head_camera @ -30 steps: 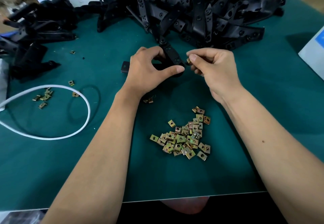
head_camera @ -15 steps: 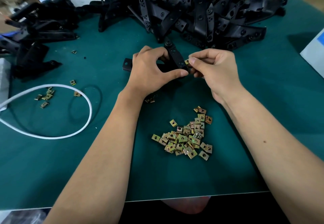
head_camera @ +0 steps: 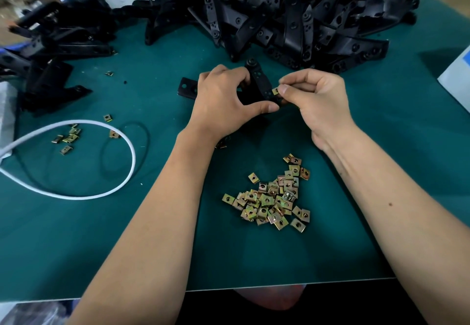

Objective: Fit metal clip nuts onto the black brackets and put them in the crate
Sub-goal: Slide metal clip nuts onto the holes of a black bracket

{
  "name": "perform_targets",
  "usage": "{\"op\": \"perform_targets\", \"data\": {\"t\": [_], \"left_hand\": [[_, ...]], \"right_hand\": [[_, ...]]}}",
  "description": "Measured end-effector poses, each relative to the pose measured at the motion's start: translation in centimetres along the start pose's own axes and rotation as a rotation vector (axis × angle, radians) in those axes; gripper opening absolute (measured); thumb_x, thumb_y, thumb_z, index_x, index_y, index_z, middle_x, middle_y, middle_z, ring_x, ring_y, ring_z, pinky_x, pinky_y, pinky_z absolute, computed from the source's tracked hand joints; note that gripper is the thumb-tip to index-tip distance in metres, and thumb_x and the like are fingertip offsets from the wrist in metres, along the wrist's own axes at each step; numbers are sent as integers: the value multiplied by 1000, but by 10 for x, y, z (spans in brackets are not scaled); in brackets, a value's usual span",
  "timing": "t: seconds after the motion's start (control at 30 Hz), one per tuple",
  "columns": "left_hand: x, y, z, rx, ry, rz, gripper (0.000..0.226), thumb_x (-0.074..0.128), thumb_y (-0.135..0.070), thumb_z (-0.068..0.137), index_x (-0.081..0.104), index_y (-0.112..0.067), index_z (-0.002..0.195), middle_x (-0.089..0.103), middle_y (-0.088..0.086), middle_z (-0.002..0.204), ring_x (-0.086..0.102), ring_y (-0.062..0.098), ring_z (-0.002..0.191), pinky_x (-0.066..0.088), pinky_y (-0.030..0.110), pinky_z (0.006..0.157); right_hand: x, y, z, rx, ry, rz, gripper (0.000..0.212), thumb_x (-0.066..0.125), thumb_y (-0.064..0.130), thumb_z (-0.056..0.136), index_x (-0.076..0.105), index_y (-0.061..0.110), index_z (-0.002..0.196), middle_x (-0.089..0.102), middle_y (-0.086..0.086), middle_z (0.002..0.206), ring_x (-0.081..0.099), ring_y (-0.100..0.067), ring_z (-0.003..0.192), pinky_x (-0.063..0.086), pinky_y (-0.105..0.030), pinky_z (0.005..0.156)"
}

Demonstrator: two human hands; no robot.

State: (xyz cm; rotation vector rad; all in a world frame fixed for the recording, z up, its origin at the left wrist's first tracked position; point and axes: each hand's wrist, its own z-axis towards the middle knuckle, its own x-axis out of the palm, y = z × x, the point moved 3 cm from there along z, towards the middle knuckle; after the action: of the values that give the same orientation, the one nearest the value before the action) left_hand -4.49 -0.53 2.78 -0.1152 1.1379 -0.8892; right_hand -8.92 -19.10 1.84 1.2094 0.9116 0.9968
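The black bracket (head_camera: 259, 84) in hand is a flat, matte strip with a rounded boss at its far end and small holes along its length; a squared tab with one hole sticks out past the left wrist at nine o'clock. It sits just above the table's centre, tilted with its far end toward twelve o'clock. The left hand (head_camera: 223, 103) is closed around its lower part, thumb stretched along the near edge. The right hand (head_camera: 315, 101) is curled, thumb and forefinger pinching one brass-coloured clip nut (head_camera: 276, 91) against the bracket's right edge, at three o'clock of the strip.

One bracket is held. The big pile of brackets (head_camera: 292, 17) at twelve o'clock and the smaller heap (head_camera: 48, 52) at ten o'clock are too tangled to count. The loose pile of clip nuts (head_camera: 272, 197) at six o'clock of the hands holds several dozen, overlapping too much for an exact figure. About seven stray nuts (head_camera: 68, 138) lie near the one white cable loop (head_camera: 129, 157) at eight o'clock, on the green mat (head_camera: 381, 159).

Compared with half a second ago, the nut sits slightly farther onto the bracket's edge, and both hands keep the same grips. The piles have not shifted.
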Motion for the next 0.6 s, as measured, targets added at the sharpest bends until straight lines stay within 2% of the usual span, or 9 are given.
{"op": "perform_targets", "data": {"t": [0.1, 0.27, 0.47, 0.6], "left_hand": [[2, 1, 1, -4, -6, 32, 67, 69, -80, 65, 65, -18, 92, 65, -4, 91, 55, 17, 95, 37, 36, 98], [2, -2, -1, -4, 3, -51, 64, 77, -72, 68, 64, -13, 91, 64, -2, 87, 56, 20, 91, 45, 44, 93], [4, -3, -1, -25, 9, -67, 62, 78, -70, 71, 62, -13, 90, 64, -2, 86, 56, 20, 89, 46, 46, 91], [3, -5, 0, -9, -40, 5, 67, 71, -76, 70, 62, -14, 91, 62, -4, 85, 55, 20, 87, 44, 42, 90]], "right_hand": [[0, 1, 0, 4, 3, 8, 12, 77, 1, 85, 77, 11, 92, 77, -5, 81, 72, -13, 77, 56, -23, 78], [1, 1, -1, 37, -6, 2, 14, 77, 1, 85, 77, 12, 94, 76, 0, 81, 69, -3, 73, 47, -10, 65], [1, 2, -2, 76, -9, 55, 14, 78, 1, 86, 77, 12, 94, 76, -3, 83, 70, -9, 82, 51, -18, 76], [1, 1, 0, 102, -10, -1, 16, 80, 11, 88, 79, 16, 103, 79, 0, 88, 70, -3, 80, 49, -13, 68]]}}
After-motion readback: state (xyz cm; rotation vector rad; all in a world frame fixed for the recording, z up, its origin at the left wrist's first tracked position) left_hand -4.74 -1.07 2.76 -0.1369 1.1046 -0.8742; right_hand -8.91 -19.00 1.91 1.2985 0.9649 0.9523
